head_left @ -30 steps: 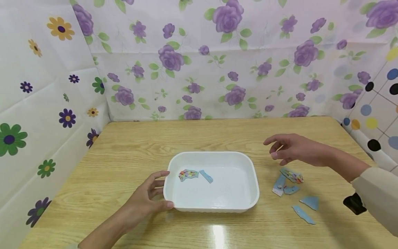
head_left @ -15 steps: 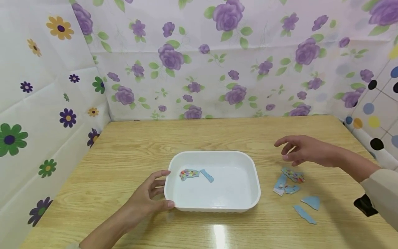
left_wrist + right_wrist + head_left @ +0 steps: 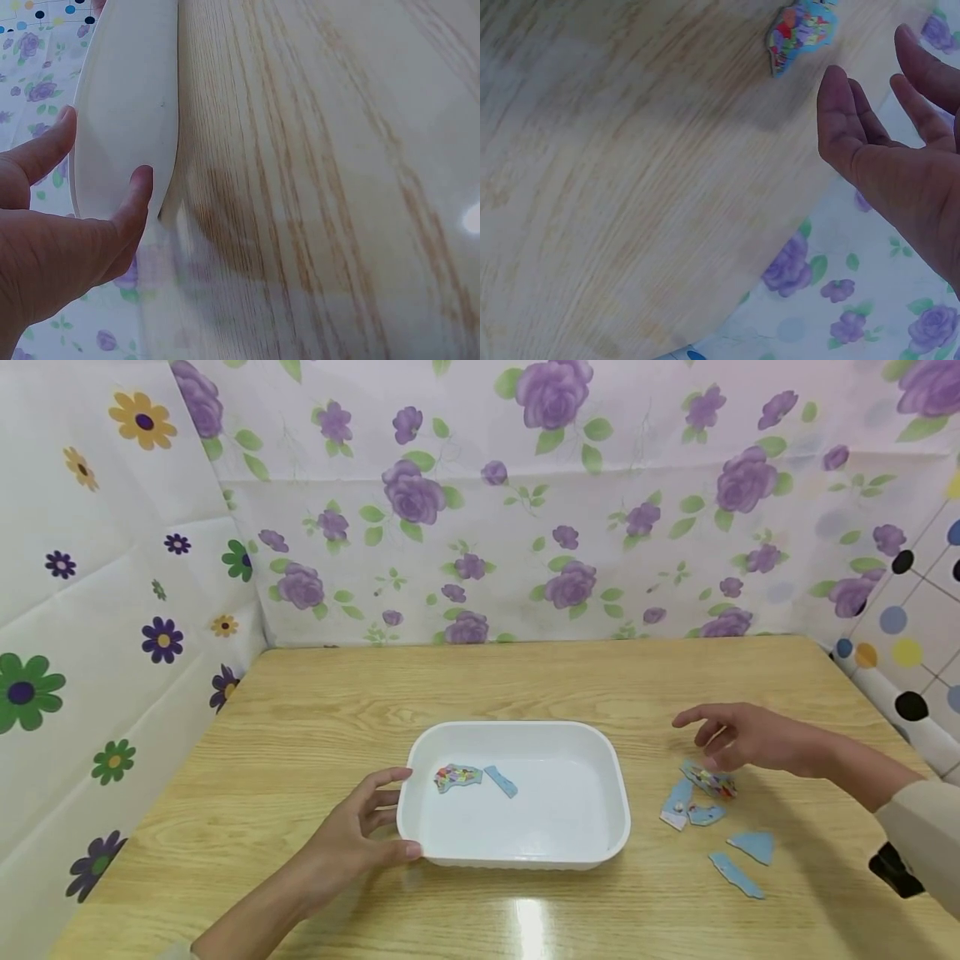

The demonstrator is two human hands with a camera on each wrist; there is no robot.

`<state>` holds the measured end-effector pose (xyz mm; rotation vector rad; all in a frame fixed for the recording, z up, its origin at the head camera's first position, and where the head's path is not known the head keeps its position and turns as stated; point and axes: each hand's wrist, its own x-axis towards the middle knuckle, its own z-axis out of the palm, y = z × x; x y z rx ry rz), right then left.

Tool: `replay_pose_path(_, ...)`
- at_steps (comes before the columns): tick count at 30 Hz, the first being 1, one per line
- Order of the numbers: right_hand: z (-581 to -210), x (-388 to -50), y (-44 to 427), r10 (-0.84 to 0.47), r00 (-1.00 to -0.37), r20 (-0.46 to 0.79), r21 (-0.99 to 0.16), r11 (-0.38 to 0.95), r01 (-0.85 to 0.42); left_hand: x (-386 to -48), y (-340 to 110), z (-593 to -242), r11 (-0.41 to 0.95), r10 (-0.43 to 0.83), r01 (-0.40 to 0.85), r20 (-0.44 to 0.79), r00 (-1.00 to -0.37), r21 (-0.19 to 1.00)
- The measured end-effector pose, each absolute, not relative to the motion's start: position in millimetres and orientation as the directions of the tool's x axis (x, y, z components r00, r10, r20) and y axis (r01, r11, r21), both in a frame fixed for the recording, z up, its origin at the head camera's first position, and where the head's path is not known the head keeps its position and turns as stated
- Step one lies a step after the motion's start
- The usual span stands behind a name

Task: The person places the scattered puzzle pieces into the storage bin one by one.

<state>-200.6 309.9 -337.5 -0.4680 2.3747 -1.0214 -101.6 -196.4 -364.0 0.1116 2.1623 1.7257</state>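
A white plastic tray (image 3: 525, 827) sits on the table, holding a multicoloured flat piece (image 3: 457, 777) and a narrow blue strip (image 3: 501, 782). My left hand (image 3: 347, 837) touches the tray's left end from outside, fingers and thumb spread along its wall. On the right, my right hand (image 3: 757, 742) hovers with loosely bent fingers over a colourful jagged piece (image 3: 716, 784), nothing held. In the right wrist view, that colourful piece (image 3: 802, 34) lies apart from the fingertips. Beside it are a blue piece with a white end (image 3: 677, 803) and a small curved blue piece (image 3: 706, 814).
Nearer the front right lie a blue triangular piece (image 3: 753, 846) and a long blue strip (image 3: 736, 876). A black object (image 3: 896, 870) shows beside the right sleeve. Flower-patterned sheets (image 3: 525, 527) enclose the wooden table (image 3: 315, 710) at the back and left.
My right hand has moved right, away from the tray, and lowered over the colourful piece. The left hand stays against the tray; the pieces have not moved.
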Motion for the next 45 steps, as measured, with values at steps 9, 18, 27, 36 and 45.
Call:
replay_pose_path(9,-348.9,-198.1,315.0,-0.49,-0.814,-0.312,-0.739,0.664,-0.116,-101.8,-196.8,-363.3,0.243,0.299,-0.165,-0.236,-0.925,0.956)
replay_pose_path(18,-354.3,-198.2,324.0,-0.501,-0.811,-0.301,-0.729,0.67,-0.143,-102.7,-196.3,-363.1,0.253,0.282,-0.17,-0.24,-0.929,0.953)
replay_pose_path(27,-365.7,-194.5,339.3,-0.556,-0.771,-0.311,-0.757,0.635,-0.153,-102.6,-196.7,-362.8,0.255,0.288,-0.162,-0.235,-0.929,0.953)
replay_pose_path(36,-379.2,-193.6,344.9,-0.596,-0.746,-0.298,-0.783,0.6,-0.166,-103.0,-197.0,-364.0,0.245,0.299,-0.169,-0.241,-0.923,0.955)
replay_pose_path(45,-384.5,-194.4,346.6,-0.646,-0.726,-0.237,-0.799,0.555,-0.232,-102.9,-197.1,-364.3,0.253,0.293,-0.164,-0.238,-0.926,0.953)
